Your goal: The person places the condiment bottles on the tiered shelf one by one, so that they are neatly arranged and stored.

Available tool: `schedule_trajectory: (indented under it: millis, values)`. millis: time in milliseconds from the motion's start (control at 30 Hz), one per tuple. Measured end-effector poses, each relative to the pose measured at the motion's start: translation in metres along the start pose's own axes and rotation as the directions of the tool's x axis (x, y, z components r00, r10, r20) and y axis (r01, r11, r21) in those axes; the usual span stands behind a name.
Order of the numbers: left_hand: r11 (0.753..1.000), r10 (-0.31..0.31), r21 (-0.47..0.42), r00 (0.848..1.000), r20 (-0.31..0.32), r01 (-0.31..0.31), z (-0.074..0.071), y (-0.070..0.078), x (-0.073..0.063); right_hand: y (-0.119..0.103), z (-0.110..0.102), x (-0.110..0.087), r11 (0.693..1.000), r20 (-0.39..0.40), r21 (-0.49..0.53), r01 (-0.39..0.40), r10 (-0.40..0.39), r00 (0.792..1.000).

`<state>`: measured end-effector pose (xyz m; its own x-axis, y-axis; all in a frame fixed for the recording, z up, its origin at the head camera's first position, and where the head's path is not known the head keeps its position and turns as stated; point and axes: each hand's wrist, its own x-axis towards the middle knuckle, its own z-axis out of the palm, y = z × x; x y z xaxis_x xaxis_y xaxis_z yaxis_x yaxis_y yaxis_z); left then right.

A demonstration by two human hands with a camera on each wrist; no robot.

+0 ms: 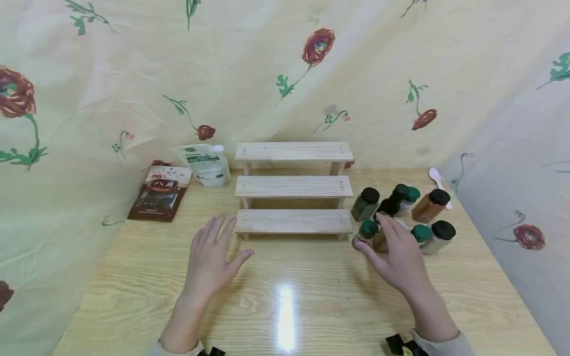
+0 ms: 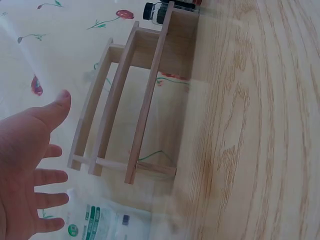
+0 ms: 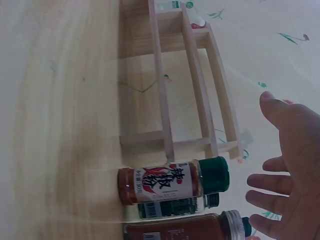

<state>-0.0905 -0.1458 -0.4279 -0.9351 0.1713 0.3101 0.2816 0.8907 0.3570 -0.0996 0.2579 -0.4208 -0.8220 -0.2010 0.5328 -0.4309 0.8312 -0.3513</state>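
Note:
My left hand (image 1: 211, 262) hovers, fingers spread, just left of a three-tier wooden rack (image 1: 294, 221), holding nothing. Over the spice jars right of the rack is my right hand (image 1: 403, 259), its fingers extended and spread. In the right wrist view a gap separates that hand from the green-capped chili powder jar (image 3: 165, 184) and from a silver-lidded jar of reddish-brown contents (image 3: 177, 227). In the head view the right hand partly covers the silver-lidded jar. Behind it stand a black-capped jar (image 1: 365, 204) and a dark bottle (image 1: 393, 200).
Further right are a brown-filled jar (image 1: 427, 210), a black-capped pale jar (image 1: 438, 240), green-capped jars (image 1: 408, 198) and a white spoon (image 1: 440, 185). A brown spice packet (image 1: 161, 194) and a white spouted pouch (image 1: 207, 167) sit back left. Flowered cloth (image 1: 249, 74) hangs behind the table.

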Motion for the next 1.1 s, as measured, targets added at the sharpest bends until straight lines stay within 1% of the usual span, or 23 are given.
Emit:
schedule_trajectory:
  millis: [133, 233, 333, 433, 500, 600, 700, 800, 967, 1033, 1100]
  values:
    - [0.997, -0.011, -0.076, 0.999, -0.053, 0.007, 0.001, -0.001, 0.0, 0.001, -0.006, 0.006, 0.999, 0.007, 0.026, -0.02, 0.02, 1.0]
    - [0.991, -0.027, -0.13, 0.994, -0.103, 0.013, 0.002, -0.001, 0.0, 0.003, -0.011, 0.012, 0.999, 0.001, 0.039, -0.023, 0.023, 1.0]
    - [0.983, -0.055, -0.182, 0.987, -0.15, 0.027, 0.003, -0.002, 0.001, 0.008, -0.016, 0.021, 0.999, -0.029, 0.047, -0.004, 0.005, 1.0]
    - [0.969, -0.098, -0.241, 0.98, -0.172, 0.054, 0.004, -0.003, 0.002, 0.012, -0.02, 0.031, 0.999, -0.055, 0.042, 0.008, -0.006, 0.998]
    - [0.956, -0.128, -0.283, 0.977, -0.17, 0.076, 0.005, -0.004, 0.002, 0.015, -0.022, 0.038, 0.999, -0.055, 0.038, 0.008, -0.006, 0.998]
    - [0.937, -0.156, -0.337, 0.975, -0.158, 0.095, 0.008, -0.005, 0.002, 0.018, -0.025, 0.046, 1.0, -0.022, 0.029, -0.007, 0.007, 1.0]
    - [0.917, -0.171, -0.385, 0.974, -0.148, 0.103, 0.012, -0.009, 0.003, 0.021, -0.025, 0.053, 0.999, 0.041, 0.024, -0.038, 0.037, 0.998]
    - [0.895, -0.188, -0.433, 0.973, -0.136, 0.112, 0.018, -0.012, 0.005, 0.024, -0.024, 0.059, 0.997, 0.106, 0.015, -0.078, 0.076, 0.991]
    - [0.842, -0.223, -0.52, 0.97, -0.093, 0.144, 0.025, -0.016, 0.008, 0.03, -0.021, 0.066, 0.993, 0.171, 0.002, -0.115, 0.113, 0.979]
    - [0.823, -0.235, -0.545, 0.969, -0.073, 0.158, 0.027, -0.016, 0.009, 0.031, -0.019, 0.068, 0.992, 0.186, 0.002, -0.124, 0.121, 0.975]
    - [0.81, -0.244, -0.561, 0.968, -0.055, 0.173, 0.029, -0.017, 0.01, 0.033, -0.018, 0.07, 0.992, 0.197, -0.001, -0.128, 0.126, 0.972]
